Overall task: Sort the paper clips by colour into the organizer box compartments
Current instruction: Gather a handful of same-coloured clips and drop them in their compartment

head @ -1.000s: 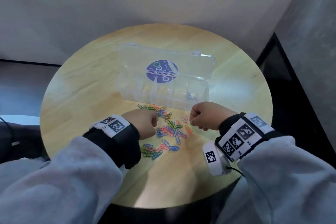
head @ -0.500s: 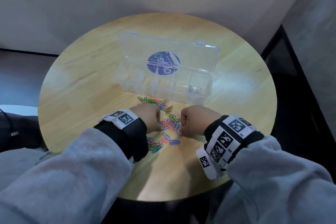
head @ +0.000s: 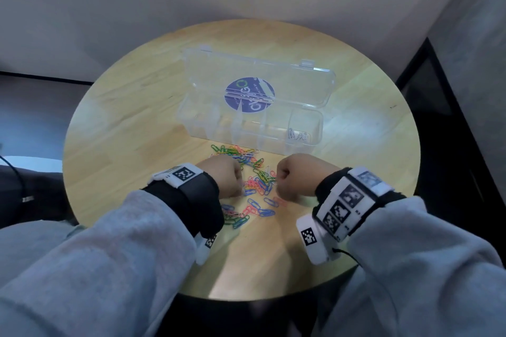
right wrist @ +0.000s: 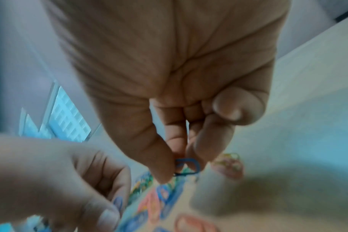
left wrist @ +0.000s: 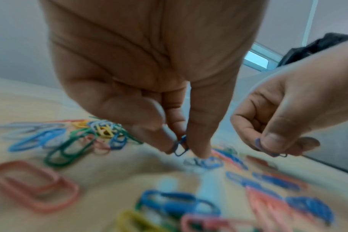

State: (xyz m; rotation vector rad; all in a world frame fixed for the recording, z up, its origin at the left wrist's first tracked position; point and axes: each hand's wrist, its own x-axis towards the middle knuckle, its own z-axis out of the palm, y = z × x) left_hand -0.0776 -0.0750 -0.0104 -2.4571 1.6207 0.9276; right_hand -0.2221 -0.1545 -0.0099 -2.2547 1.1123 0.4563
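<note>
A heap of coloured paper clips [head: 254,180] lies on the round wooden table [head: 123,123], in front of the clear organizer box [head: 246,131] with its lid open. My left hand [head: 224,176] hovers over the heap's left side and pinches a blue clip [left wrist: 180,145] between thumb and fingers. My right hand [head: 294,176] is over the right side and pinches another blue clip [right wrist: 187,167]. The box's rightmost compartment holds a few silver clips [head: 297,134].
The box lid carries a round blue sticker [head: 249,94]. Loose blue and pink clips [head: 260,209] lie nearer to me. A dark floor gap [head: 451,145] runs along the table's right edge, and a wall stands behind.
Both hands have drawn closer together over the heap, the right hand moving left. The head view has shifted, so the table sits lower in frame.
</note>
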